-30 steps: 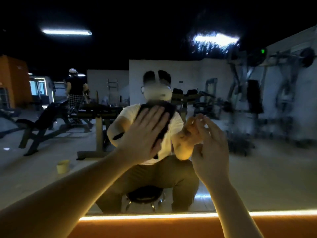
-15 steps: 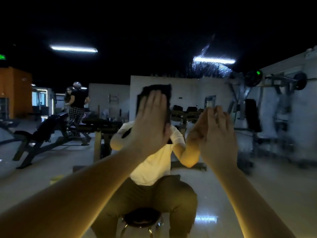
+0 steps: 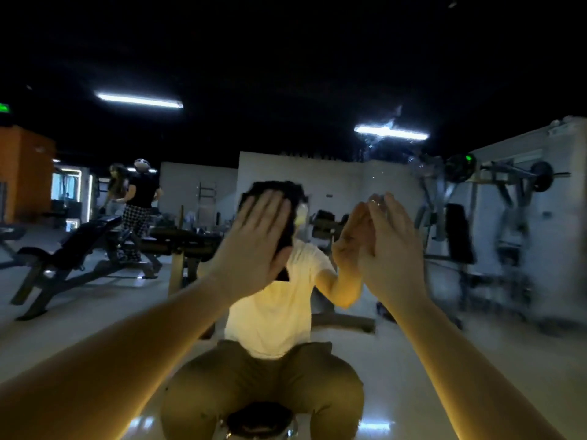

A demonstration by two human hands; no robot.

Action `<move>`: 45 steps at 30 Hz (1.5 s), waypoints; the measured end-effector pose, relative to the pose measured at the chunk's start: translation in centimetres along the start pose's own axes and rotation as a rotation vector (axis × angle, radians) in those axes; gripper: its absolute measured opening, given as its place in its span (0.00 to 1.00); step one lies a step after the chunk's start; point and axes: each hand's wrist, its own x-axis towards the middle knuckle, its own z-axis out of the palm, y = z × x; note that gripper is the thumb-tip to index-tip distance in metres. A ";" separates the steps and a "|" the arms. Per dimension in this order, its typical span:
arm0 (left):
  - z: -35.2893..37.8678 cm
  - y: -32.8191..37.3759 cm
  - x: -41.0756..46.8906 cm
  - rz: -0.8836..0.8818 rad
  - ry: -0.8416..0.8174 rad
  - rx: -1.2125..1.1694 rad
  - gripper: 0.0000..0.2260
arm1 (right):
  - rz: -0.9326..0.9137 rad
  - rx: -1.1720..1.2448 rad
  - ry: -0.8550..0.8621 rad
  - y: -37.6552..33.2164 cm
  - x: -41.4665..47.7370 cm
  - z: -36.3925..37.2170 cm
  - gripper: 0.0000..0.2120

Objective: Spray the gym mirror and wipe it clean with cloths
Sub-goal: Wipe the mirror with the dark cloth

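Note:
The gym mirror (image 3: 317, 90) fills the view and reflects me seated in front of it. My left hand (image 3: 254, 246) lies flat with straight fingers and presses a dark cloth (image 3: 287, 193) against the glass at centre; the cloth's edge shows above and to the right of my fingers. My right hand (image 3: 392, 249) is held flat to the glass to the right, fingertips meeting their reflection, and I cannot tell whether anything lies under it. A patch of spray droplets (image 3: 381, 147) clings to the glass above my right hand.
The mirror reflects a weight bench (image 3: 73, 249) at the left, two people (image 3: 133, 198) behind it, a plate-loaded machine (image 3: 508, 198) at the right and a round stool (image 3: 259, 420) under me.
Both hands have slid upward on the mirror, the left carrying the dark cloth with it. The view has tilted up, and the lit orange ledge below the mirror has left the frame.

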 end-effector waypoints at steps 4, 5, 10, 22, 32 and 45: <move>-2.0 -7.9 -3.2 -0.155 -0.039 0.063 0.33 | -0.004 -0.139 -0.077 -1.8 0.8 2.5 0.36; -2.4 -9.2 -3.8 -0.171 -0.055 0.075 0.34 | 0.012 -0.170 -0.080 -1.9 0.8 3.1 0.37; -2.5 -9.6 -4.0 -0.231 -0.046 0.053 0.35 | -0.020 -0.268 -0.131 -0.7 0.8 3.2 0.43; -0.9 8.7 9.8 -0.029 0.000 -0.119 0.35 | -0.079 0.034 -0.141 3.8 1.4 -1.5 0.32; -2.1 -0.2 8.0 0.037 -0.008 0.027 0.36 | -0.070 -0.074 0.019 4.2 4.7 -1.5 0.40; -2.1 2.6 12.5 -0.391 0.112 -0.060 0.35 | -0.302 -0.132 0.126 7.9 6.1 -0.3 0.27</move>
